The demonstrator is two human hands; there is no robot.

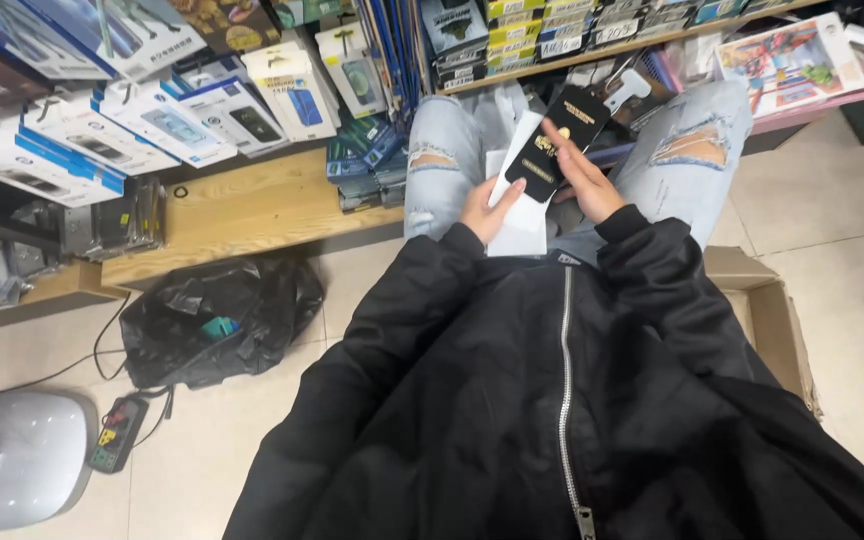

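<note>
While right hand [582, 178] grips black packet [557, 140] above lap, left hand [487, 210] clasps white sleeves [522, 215] beneath it; loose stack could fan, slide off knees to floor [832, 220].

Both arms in black jacket sleeves, bent at elbows, forearms angling in toward the lap, far from the cam. Left hand [484, 212] sits nearer, palm up, fingers curled round what it holds, thumb side twd the right. Right hand [580, 172] a bit farther & higher, fingers [558, 135] stretched long, pinching from the right side. Hands close together, just apart. Wrists nearly straight. Knees spread either side, in ripped pale jeans.
</note>
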